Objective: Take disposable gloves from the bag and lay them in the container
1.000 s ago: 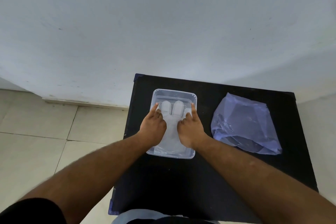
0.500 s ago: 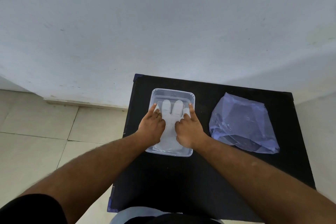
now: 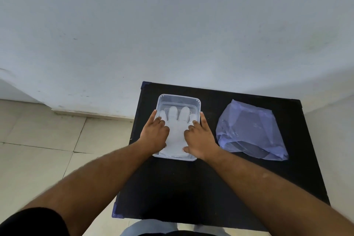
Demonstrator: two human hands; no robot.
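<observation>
A clear plastic container point(image 3: 179, 98) sits on the left half of a black table point(image 3: 172, 188). A translucent white disposable glove point(image 3: 177, 130) lies flat in it, fingers pointing away from me. My left hand point(image 3: 154, 134) rests on the glove's left side and my right hand point(image 3: 200, 140) on its right side. Both press down, each index finger stretched along a container wall and the other fingers bent on the glove. Neither hand grips anything. A bluish see-through plastic bag point(image 3: 249, 130) lies to the right, its mouth toward me.
A pale wall stands right behind the table. Beige floor tiles point(image 3: 47, 149) lie to the left. Bare black tabletop stretches between the container and me, and a narrow gap separates container and bag.
Both hands stay pressed on the glove in the container. Their fingers have shifted only slightly, and the bag has not moved.
</observation>
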